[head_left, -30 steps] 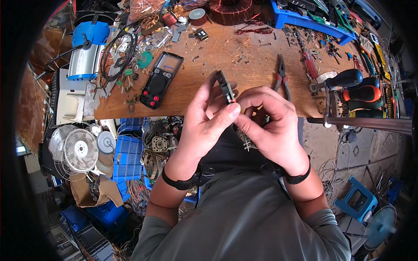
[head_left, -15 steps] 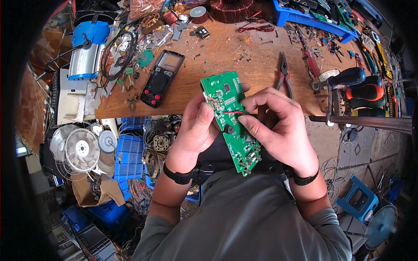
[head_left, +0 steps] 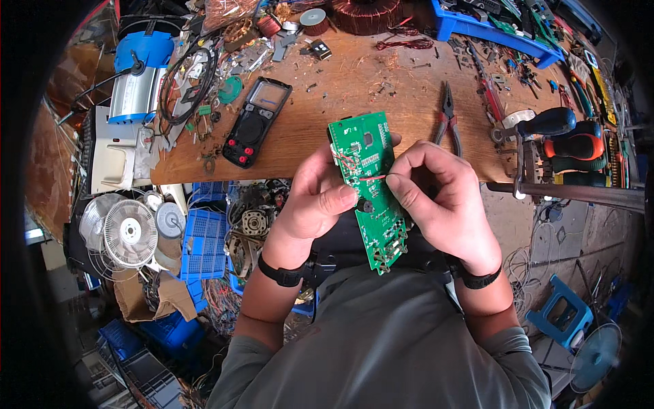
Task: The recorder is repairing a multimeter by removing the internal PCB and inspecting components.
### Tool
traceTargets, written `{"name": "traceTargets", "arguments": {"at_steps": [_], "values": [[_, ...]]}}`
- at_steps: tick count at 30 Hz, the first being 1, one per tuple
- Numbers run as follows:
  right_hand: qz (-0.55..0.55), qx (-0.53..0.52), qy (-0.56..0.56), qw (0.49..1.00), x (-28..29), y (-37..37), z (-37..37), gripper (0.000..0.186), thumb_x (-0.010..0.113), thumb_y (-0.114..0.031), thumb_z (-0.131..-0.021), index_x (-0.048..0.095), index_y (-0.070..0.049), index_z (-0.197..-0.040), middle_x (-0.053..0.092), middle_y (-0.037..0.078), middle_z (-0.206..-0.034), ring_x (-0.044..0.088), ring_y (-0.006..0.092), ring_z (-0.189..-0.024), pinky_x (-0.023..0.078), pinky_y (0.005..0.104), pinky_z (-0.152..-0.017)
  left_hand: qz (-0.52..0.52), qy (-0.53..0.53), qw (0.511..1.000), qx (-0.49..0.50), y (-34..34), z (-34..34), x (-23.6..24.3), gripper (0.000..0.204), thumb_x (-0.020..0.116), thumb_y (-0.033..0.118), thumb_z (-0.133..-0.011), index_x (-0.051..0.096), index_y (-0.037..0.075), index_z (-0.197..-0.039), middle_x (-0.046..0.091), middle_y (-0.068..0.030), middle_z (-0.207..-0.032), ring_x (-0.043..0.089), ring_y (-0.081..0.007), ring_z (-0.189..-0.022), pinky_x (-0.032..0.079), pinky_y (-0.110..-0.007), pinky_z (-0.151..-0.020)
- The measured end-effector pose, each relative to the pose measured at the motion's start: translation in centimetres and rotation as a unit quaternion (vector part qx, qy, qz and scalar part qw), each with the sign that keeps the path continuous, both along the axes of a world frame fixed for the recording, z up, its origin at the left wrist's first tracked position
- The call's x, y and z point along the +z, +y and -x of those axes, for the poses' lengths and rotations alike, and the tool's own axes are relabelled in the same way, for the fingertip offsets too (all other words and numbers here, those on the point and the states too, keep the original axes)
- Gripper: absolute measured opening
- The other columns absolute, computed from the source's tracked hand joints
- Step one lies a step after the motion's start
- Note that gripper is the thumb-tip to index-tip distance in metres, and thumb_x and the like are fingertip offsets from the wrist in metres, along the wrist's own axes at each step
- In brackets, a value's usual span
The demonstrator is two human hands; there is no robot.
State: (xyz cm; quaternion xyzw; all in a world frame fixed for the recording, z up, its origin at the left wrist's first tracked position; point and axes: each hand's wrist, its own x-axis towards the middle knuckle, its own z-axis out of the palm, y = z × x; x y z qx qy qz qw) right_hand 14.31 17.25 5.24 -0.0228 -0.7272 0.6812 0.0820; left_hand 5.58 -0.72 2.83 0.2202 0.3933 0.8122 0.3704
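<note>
My left hand [head_left: 317, 202] is closed on a long green circuit board [head_left: 383, 213], its thumb lying over the left edge. The board is tilted, held above my lap in front of the bench edge. A thin red wire [head_left: 371, 178] runs across its face. Thumb and forefinger of my right hand [head_left: 446, 198] pinch the wire's end beside the board's right edge. More thin red wires [head_left: 346, 162] bunch at the board's upper left edge. A small black round part [head_left: 366, 205] sits near my left thumb. My other right fingers are partly hidden.
On the wooden bench [head_left: 340, 88] lie a black multimeter casing [head_left: 253, 123] and pliers [head_left: 447, 119]. Screwdrivers [head_left: 572, 144] stand in a rack at right. A blue tray [head_left: 490, 31] of parts sits far right. Fan parts [head_left: 129, 232] and a blue crate [head_left: 204, 242] are lower left.
The board has shifted slightly right. My right thumb and forefinger have come together on the red wire, which now stretches straighter. My left thumb has moved further over the board.
</note>
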Motion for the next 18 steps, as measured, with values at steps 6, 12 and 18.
{"name": "traceTargets", "arguments": {"at_steps": [6,12,18], "values": [[0.170,0.044,-0.062,0.983,0.6,0.4,-0.3,0.007,0.068,-0.001,-0.091,0.063,0.001,-0.096,0.065,0.000,-0.087,0.057,0.0034,-0.074,0.047,0.0209,-0.064,-0.016,-0.017,1.000,0.000,-0.3,0.3,-0.3,0.077,0.074,0.022,-0.086,0.033,-0.007,-0.145,0.044,-0.0240,-0.147,0.051,-0.0306,-0.130,0.040,-0.043,-0.111],[0.323,0.098,-0.115,0.934,1.0,2.3,-0.7,0.019,0.069,0.000,-0.090,0.063,0.001,-0.108,0.070,0.005,-0.097,0.063,0.0071,-0.080,0.052,0.0222,-0.070,-0.005,-0.014,1.000,0.014,-0.4,0.2,0.0,0.082,0.075,0.026,-0.084,0.032,-0.006,-0.146,0.043,-0.0248,-0.147,0.054,-0.0321,-0.128,0.041,-0.045,-0.110],[0.309,0.097,-0.141,0.936,1.0,2.2,-1.5,0.030,0.073,0.000,-0.087,0.059,0.001,-0.114,0.070,0.007,-0.096,0.064,0.0087,-0.080,0.052,0.0228,-0.071,-0.018,-0.009,1.000,0.021,-0.2,0.4,0.4,0.083,0.074,0.026,-0.085,0.029,-0.005,-0.147,0.041,-0.0264,-0.147,0.054,-0.0394,-0.127,0.048,-0.049,-0.104]]}}
